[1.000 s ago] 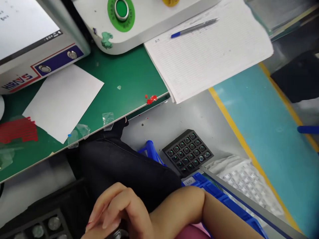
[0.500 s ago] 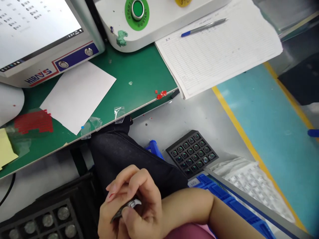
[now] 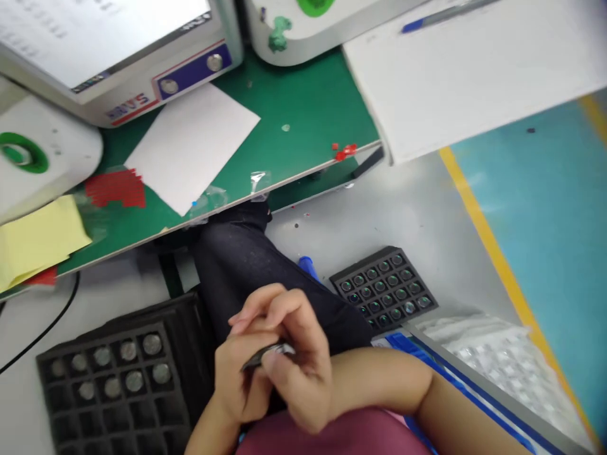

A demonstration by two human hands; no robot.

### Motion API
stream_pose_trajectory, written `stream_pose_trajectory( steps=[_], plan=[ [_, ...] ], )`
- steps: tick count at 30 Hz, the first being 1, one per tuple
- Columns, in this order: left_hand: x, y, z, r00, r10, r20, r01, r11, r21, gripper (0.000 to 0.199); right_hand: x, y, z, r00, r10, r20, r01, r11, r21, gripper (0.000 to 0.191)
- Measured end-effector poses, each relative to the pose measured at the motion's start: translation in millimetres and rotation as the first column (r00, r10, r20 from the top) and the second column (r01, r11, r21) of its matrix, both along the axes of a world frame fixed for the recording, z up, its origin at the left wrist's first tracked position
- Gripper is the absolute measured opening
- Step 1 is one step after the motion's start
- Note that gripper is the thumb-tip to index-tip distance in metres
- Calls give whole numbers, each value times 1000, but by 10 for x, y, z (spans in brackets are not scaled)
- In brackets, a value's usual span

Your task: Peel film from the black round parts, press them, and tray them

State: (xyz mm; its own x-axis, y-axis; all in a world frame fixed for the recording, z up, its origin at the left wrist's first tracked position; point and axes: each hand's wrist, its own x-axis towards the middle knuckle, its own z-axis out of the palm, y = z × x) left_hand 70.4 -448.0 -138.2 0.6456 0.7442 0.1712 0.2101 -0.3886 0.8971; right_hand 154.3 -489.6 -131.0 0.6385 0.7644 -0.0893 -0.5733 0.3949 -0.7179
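Both hands are together in front of my body, above my lap. My right hand (image 3: 306,360) is closed, its thumb pressing on a small dark and silver metal piece (image 3: 268,355), narrow and pointing left. Fingers cover most of that piece, so its kind is unclear. My left hand (image 3: 234,373) is closed around the piece's dark end and touches the right hand. Some left fingertips are hidden. Left of the hands lies a black compartment tray (image 3: 177,398) with round silvery parts in its upper two rows.
Right of my legs is another black tray (image 3: 386,253) of round glassy parts, near blue bins (image 3: 403,344) and clear bubbled packaging (image 3: 512,366). The green table (image 3: 313,120) ahead bears a monitor (image 3: 194,72), white paper (image 3: 194,145), yellow notes (image 3: 42,237) and form sheets (image 3: 474,82).
The view has shifted left and down, bringing more of the left tray and my left forearm into sight. Both hands keep nearly the same hold on the piece.
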Motion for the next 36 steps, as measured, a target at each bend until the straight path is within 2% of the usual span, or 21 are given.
stream_pose_trajectory(
  steps=[3,5,10,15,18,21,23,25,26,28,30,32,34,36],
  plan=[
    [80,-31,18,993,-110,46,105,989,108,23,74,-64,-8,999,39,9,-39,999,-13,22],
    [94,-20,21,989,-144,39,138,981,137,23,98,-84,-6,998,58,24,-57,998,-19,27],
    [30,-24,1,991,-130,29,127,989,74,18,70,-107,-8,996,86,32,-83,993,-82,28],
    [23,-61,-66,992,-109,69,110,994,-12,17,46,-100,-65,986,149,-76,-158,979,-128,12],
    [24,-77,-80,992,-112,52,111,994,15,16,53,-72,-116,991,127,-37,-131,984,-124,16],
    [2,-1,-57,993,-109,-42,111,992,64,16,105,-27,-220,992,125,-31,-128,982,-141,7],
    [6,183,-43,996,-46,-78,48,999,21,17,160,25,-357,990,32,137,-12,990,-143,7],
    [68,499,-30,990,102,-99,-102,995,8,20,203,98,-549,897,-123,424,187,976,-114,15],
    [128,696,-20,972,200,-122,-195,979,53,20,210,139,-661,825,-168,539,258,961,-95,19],
    [299,1113,5,908,366,-204,-301,908,290,17,190,207,-890,724,-155,673,285,955,-86,22],
    [499,1481,27,799,508,-321,-280,787,549,13,139,234,-1096,690,-89,718,223,970,-95,21],
    [677,1726,34,724,556,-409,-149,704,695,20,96,214,-1249,659,-45,751,188,977,-106,20],
    [812,1827,17,635,580,-510,-8,665,747,23,89,178,-1349,647,-22,762,175,977,-121,19],
    [916,1817,-25,540,641,-545,-15,655,756,51,112,158,-1411,644,-10,765,171,976,-131,19]
  ],
)
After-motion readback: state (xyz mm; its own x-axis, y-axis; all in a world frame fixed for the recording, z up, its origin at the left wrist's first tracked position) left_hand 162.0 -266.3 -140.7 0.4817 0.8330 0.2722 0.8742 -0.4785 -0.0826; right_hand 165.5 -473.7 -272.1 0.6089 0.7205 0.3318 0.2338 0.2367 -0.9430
